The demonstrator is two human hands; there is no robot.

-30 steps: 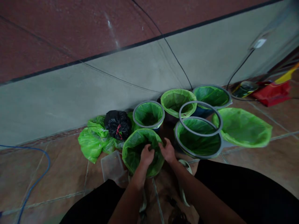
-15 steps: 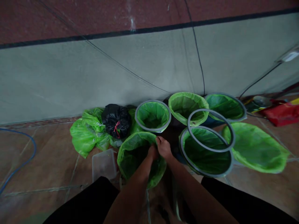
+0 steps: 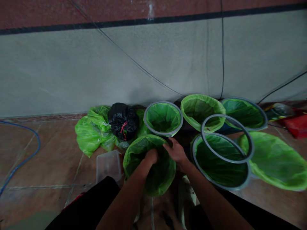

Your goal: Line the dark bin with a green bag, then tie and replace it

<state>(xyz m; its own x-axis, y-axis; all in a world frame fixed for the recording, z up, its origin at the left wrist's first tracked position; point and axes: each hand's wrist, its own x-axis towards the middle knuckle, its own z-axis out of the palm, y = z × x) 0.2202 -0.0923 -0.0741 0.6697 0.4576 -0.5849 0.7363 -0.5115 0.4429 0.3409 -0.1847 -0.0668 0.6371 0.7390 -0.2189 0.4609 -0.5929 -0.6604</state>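
Observation:
A small bin lined with a green plastic bag (image 3: pixel 136 153) stands on the floor right in front of me. My left hand (image 3: pixel 150 157) reaches into its mouth, fingers curled down on the green liner inside. My right hand (image 3: pixel 176 150) grips the liner at the bin's right rim, fingers closed over the plastic. Both forearms come up from the bottom of the picture.
Several more green-lined bins (image 3: pixel 163 117) crowd against the grey wall, and a loose grey ring (image 3: pixel 226 138) leans on one. Tied green bags (image 3: pixel 92 134) and a black bag (image 3: pixel 122 120) lie left. A clear plastic box (image 3: pixel 108 165) sits on the tiles; a blue hose (image 3: pixel 22 156) curves at far left.
The camera has swung a little left and nearer. My left hand has gone deeper into the bin's liner, and my right hand has shifted along the right rim.

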